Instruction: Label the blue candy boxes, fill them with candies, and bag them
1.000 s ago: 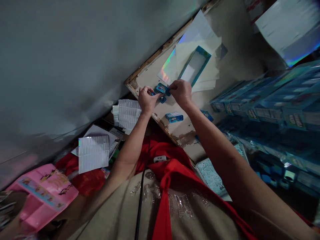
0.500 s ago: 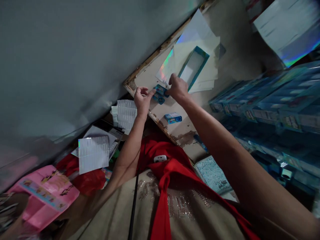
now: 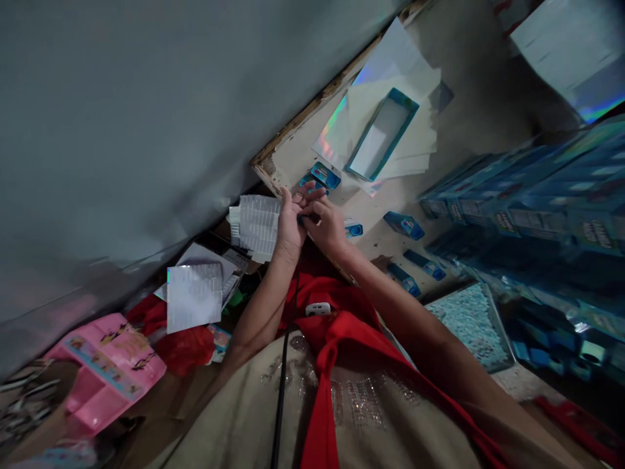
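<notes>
My left hand point(image 3: 290, 225) and my right hand point(image 3: 328, 225) meet over the near edge of the worktable. The fingers of both are bent together around something small and dark blue that they mostly hide. My right thumb and forefinger pinch at it, against my left fingers. Just beyond the hands lie two small blue printed boxes, the nearer one partly covered by my fingers and the farther box point(image 3: 325, 174) in plain sight. Another blue box point(image 3: 354, 229) shows beside my right wrist.
A long open teal box point(image 3: 413, 107) rests on shiny paper sheets point(image 3: 336, 130). More small blue boxes point(image 3: 404, 225) lie to the right, near a tray of pale blue bits point(image 3: 471, 319). Packed blue cartons point(image 3: 541, 202) are stacked farther right. A pink bag point(image 3: 117, 365) is at lower left.
My right hand has left the small boxes at the table's far side and drawn back to my left hand. Both now close together nearer my body; the view has shifted slightly.
</notes>
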`<action>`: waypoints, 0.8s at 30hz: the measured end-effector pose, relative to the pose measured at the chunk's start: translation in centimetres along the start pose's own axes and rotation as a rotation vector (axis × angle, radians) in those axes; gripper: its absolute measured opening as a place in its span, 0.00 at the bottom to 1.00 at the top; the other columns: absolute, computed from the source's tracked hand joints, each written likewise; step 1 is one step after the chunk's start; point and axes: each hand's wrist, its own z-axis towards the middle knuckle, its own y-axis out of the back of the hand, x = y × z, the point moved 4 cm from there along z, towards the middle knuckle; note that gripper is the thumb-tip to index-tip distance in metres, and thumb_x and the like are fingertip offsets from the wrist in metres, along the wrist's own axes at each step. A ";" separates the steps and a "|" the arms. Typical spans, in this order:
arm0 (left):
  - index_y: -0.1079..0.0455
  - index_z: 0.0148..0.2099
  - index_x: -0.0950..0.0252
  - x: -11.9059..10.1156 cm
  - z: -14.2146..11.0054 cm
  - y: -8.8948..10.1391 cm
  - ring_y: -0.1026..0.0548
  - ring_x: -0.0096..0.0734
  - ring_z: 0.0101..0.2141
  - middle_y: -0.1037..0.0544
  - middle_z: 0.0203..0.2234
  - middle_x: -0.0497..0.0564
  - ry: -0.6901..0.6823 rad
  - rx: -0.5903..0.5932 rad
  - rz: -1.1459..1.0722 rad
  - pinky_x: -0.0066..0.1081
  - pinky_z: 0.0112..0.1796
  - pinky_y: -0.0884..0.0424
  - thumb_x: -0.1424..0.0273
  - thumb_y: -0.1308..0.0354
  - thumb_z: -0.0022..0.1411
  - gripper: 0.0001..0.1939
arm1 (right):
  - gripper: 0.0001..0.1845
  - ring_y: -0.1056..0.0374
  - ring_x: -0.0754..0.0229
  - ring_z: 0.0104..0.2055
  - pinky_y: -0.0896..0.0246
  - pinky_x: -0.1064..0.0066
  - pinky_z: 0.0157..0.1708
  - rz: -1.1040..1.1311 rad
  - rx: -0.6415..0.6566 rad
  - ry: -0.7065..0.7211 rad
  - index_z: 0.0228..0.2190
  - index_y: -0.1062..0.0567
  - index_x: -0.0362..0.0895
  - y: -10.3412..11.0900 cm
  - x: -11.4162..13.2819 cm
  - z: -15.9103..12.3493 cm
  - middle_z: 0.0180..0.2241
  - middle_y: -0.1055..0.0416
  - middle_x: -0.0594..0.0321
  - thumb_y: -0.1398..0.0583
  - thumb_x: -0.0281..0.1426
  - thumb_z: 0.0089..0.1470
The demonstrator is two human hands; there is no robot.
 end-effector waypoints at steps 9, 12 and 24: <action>0.22 0.56 0.59 -3.9 3.7 2.0 0.32 0.46 0.72 0.22 0.64 0.57 -0.488 -0.317 0.488 0.40 0.66 0.30 0.60 0.27 0.67 0.18 | 0.11 0.24 0.51 0.47 0.29 0.59 0.51 -0.217 -0.097 -0.154 0.40 0.18 0.44 3.6 -4.6 5.1 0.44 0.20 0.53 0.39 0.26 0.59; 0.19 0.51 0.58 -4.4 5.8 1.4 0.35 0.50 0.73 0.21 0.62 0.59 -0.442 -0.170 0.569 0.40 0.69 0.33 0.61 0.23 0.62 0.18 | 0.11 0.24 0.48 0.49 0.29 0.55 0.52 -0.286 -0.030 -0.135 0.37 0.19 0.44 3.1 -4.8 7.2 0.44 0.21 0.50 0.42 0.24 0.60; 0.23 0.54 0.57 -3.0 10.4 0.6 0.20 0.38 0.60 0.17 0.54 0.54 -0.504 -0.080 0.826 0.35 0.65 0.29 0.62 0.31 0.68 0.14 | 0.21 0.24 0.47 0.48 0.33 0.62 0.44 -0.375 0.117 -0.327 0.56 0.28 0.46 4.7 -2.5 9.2 0.50 0.19 0.50 0.35 0.29 0.63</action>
